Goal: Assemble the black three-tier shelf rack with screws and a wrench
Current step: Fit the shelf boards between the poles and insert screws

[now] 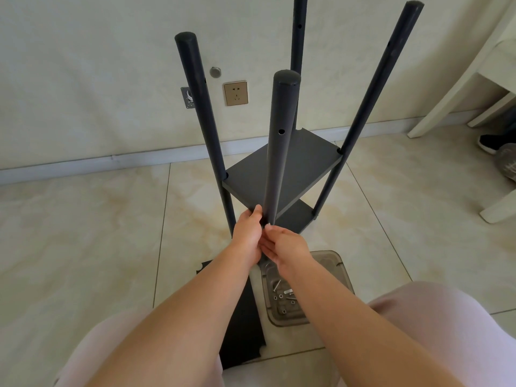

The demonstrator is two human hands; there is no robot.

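The black rack stands on the floor with several upright black poles. Two black shelf boards are mounted: the middle board point(282, 169) and a lower board point(296, 219). My left hand point(248, 233) grips the near pole point(279, 146) at its lower part, by the middle board's front corner. My right hand point(284, 247) is just below it with its fingers at the pole's base; whether it holds a screw or tool is hidden. A loose black shelf board point(243, 325) lies on the floor under my forearms. A clear plastic tray point(332, 261) to its right holds several screws point(284, 297).
A pale wall with a gold socket point(236, 93) rises behind the rack. White furniture legs point(458, 88) stand at the right, with a dark shoe point(491, 142) beside them. My knees in light trousers fill the bottom corners. The floor is beige tile.
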